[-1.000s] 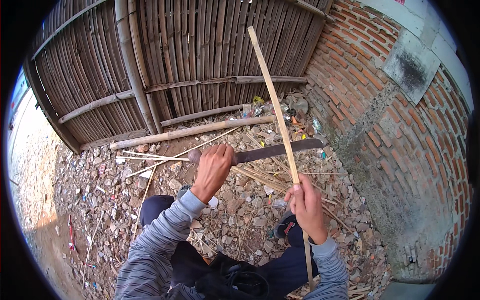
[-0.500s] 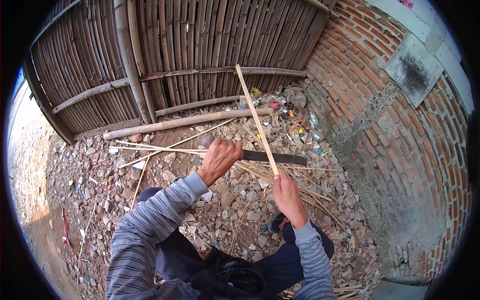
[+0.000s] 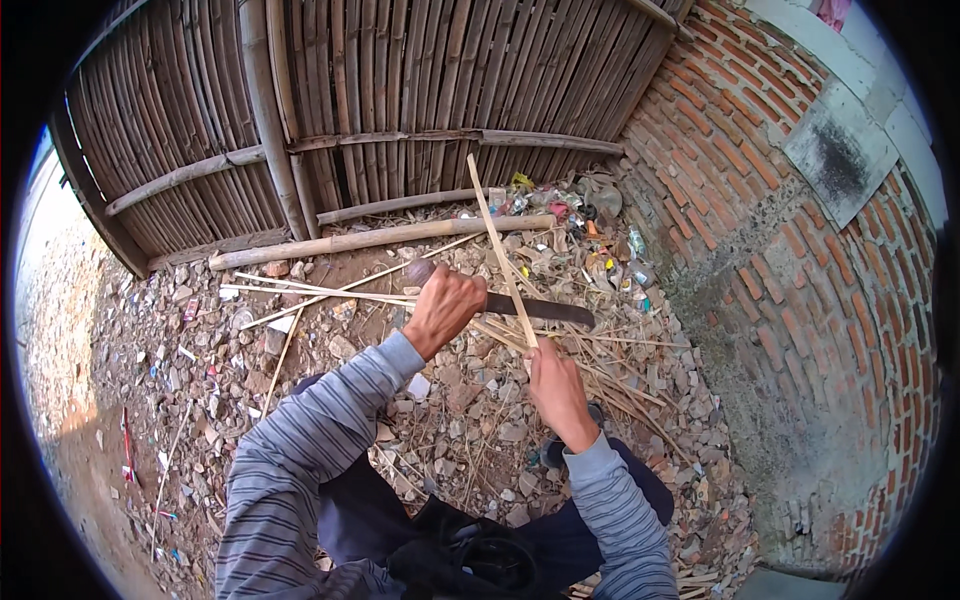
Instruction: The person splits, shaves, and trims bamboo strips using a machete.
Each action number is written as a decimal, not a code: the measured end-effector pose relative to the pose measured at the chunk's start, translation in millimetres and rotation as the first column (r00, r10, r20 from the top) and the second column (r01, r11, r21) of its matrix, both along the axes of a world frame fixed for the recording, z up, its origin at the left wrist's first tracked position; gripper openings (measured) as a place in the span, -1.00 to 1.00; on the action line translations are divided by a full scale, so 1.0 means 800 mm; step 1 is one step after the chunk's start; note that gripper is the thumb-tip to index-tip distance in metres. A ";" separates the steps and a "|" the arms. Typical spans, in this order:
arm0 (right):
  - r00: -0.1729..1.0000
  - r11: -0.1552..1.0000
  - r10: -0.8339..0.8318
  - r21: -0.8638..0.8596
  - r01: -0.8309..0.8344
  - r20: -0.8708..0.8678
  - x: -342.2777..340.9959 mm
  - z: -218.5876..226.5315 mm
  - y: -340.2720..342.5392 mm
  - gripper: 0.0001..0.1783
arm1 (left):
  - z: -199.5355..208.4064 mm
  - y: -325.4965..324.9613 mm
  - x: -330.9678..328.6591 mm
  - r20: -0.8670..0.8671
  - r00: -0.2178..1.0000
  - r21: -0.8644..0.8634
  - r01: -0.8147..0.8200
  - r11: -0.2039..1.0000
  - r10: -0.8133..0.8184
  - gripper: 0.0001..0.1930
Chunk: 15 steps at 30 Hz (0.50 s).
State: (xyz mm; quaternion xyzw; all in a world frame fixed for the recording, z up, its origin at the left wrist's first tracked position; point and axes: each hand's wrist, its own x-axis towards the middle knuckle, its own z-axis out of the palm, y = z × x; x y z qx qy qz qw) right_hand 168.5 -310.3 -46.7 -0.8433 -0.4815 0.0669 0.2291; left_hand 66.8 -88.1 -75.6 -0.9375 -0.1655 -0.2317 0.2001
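Note:
My left hand (image 3: 446,308) is closed round the handle of a machete, its rounded brown end sticking out past my fist. The machete's dark blade (image 3: 548,309) points to the right, with its tip curving down a little. My right hand (image 3: 560,388) grips the near end of a pale bamboo strip (image 3: 492,228). That strip slants up and away to the left, crossing the blade between my two hands. Whether the edge bites into it cannot be made out. Several loose bamboo strips (image 3: 622,383) lie on the ground under and beyond my right hand.
Stones and litter cover the ground (image 3: 455,385). A thick bamboo pole (image 3: 380,240) lies along the foot of a bamboo fence (image 3: 400,80). Thin strips (image 3: 330,292) lie crossed at the left. A brick wall (image 3: 790,300) rises on the right.
My right hand has shifted left, and the strip's far tip has come nearer to me. The machete's tip has moved slightly left; my left hand still holds it in nearly the same place.

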 end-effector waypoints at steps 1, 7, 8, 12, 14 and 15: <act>1.000 1.000 0.006 0.022 -0.006 0.000 0.003 0.010 0.006 -0.77 | 0.006 0.002 0.003 0.021 0.999 -0.010 -0.031 0.999 0.031 -0.83; 0.998 1.000 0.014 0.015 -0.015 0.067 0.003 0.027 0.036 -0.76 | 0.017 -0.011 0.002 0.115 0.992 0.013 0.043 0.999 -0.044 -0.87; 0.998 0.999 -0.023 -0.047 0.025 0.051 0.001 0.031 0.042 -0.77 | 0.016 -0.017 0.004 0.085 0.995 0.015 0.058 0.998 -0.059 -0.89; 0.979 0.999 -0.037 -0.022 0.042 0.201 0.003 0.006 0.043 -0.77 | 0.018 -0.022 0.007 0.014 0.999 -0.002 0.041 0.999 -0.041 -0.90; 0.979 0.999 -0.027 -0.034 0.034 0.204 -0.015 0.002 0.024 -0.77 | 0.012 -0.007 0.001 0.018 1.000 -0.017 0.020 1.000 -0.019 -0.89; 0.978 0.999 -0.023 -0.040 0.032 0.206 -0.026 0.002 0.015 -0.77 | 0.009 0.004 -0.004 0.043 0.999 -0.028 0.009 1.000 -0.008 -0.86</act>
